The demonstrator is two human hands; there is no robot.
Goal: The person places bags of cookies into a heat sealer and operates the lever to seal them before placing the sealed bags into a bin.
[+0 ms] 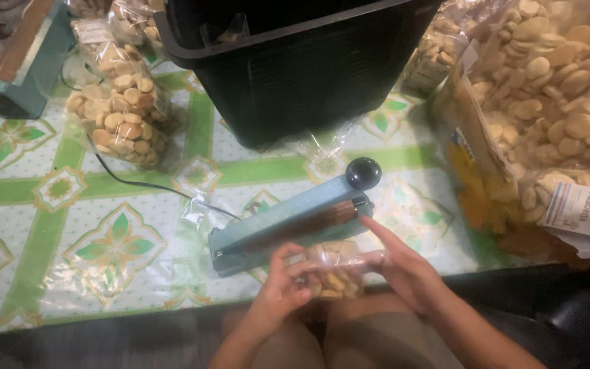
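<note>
Teal impulse heat sealer [288,222] lies on a green-patterned vinyl tablecloth [35,205]. Left hand [278,294] and right hand [404,270] both pinch a clear bag of small biscuits [332,270] at its front edge, apparently lining up the open mouth for sealing. Behind stand a black plastic basket [295,61] and filled biscuit bags [121,109].

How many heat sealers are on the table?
2. One blue sealer lies at the near edge, just beyond both hands and their small cookie bag. A second sealer sits at the far left corner, partly cut off.
</note>
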